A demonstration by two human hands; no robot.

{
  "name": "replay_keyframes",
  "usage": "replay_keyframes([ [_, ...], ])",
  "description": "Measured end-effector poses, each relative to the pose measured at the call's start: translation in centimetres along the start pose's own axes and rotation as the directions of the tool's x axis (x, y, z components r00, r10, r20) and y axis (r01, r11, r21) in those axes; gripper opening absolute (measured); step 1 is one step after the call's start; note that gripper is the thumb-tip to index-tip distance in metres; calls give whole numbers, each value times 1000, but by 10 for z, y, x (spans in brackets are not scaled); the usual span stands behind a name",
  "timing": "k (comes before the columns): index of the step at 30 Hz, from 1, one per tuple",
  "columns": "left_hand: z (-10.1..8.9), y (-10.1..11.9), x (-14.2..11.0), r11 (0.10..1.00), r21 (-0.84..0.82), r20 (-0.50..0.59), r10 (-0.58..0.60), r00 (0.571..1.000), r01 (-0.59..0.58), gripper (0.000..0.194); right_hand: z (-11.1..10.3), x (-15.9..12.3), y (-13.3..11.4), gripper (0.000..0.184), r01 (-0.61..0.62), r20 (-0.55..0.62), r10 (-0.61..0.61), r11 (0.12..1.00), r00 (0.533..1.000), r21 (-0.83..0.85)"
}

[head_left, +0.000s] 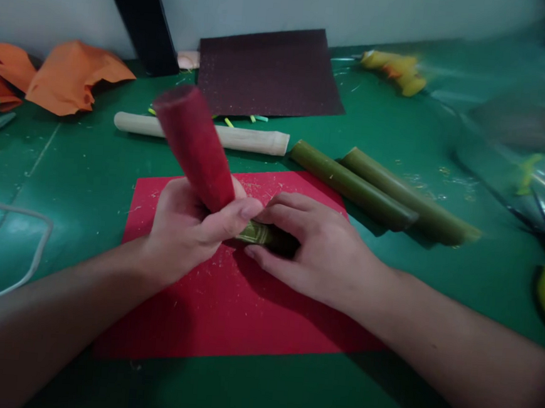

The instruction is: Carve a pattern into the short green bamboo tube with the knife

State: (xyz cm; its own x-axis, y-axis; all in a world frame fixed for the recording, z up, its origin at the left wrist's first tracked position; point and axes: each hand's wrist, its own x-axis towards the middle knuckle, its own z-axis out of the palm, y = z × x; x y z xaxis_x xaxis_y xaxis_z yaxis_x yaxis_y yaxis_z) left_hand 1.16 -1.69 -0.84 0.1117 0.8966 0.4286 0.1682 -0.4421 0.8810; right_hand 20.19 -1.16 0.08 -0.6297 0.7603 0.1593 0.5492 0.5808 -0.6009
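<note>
The left hand [190, 226] was closed round a thick red cylinder [193, 138], its top tilted leftward, its lower end hidden by the fist. The right hand [320, 252] was clamped, thumb opposite fingers, on a short green bamboo piece [254, 233] with pale line marks. The piece lay over a flat red sheet [263, 323] dotted with pale flecks [210, 278]. Judged step: working the marked surface, likely scoring or carving. Next stroke seemed to call for a steady right-hand brace, kept off the working line. Working-end contact: could not tell.
</note>
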Motion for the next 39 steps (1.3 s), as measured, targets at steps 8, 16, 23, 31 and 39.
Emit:
replay_keyframes([
  [8,7,3,1,999,23,-150,-23,988,27,46,0,-1,-1,23,-19,-28,17,998,999,-66],
  [16,4,4,-4,999,5,6,-35,999,35,53,1,0,2,24,-5,-39,4,1000,999,-5],
  [23,3,3,-3,998,21,20,-67,998,67,48,2,-1,3,20,-8,-34,8,1000,999,8],
  [31,4,9,-3,994,88,22,-60,998,58,35,2,0,4,15,-3,-35,3,1000,999,-2],
  [39,10,8,4,993,-20,-202,-115,972,114,32,0,0,2,20,-43,-25,42,998,999,-35],
])
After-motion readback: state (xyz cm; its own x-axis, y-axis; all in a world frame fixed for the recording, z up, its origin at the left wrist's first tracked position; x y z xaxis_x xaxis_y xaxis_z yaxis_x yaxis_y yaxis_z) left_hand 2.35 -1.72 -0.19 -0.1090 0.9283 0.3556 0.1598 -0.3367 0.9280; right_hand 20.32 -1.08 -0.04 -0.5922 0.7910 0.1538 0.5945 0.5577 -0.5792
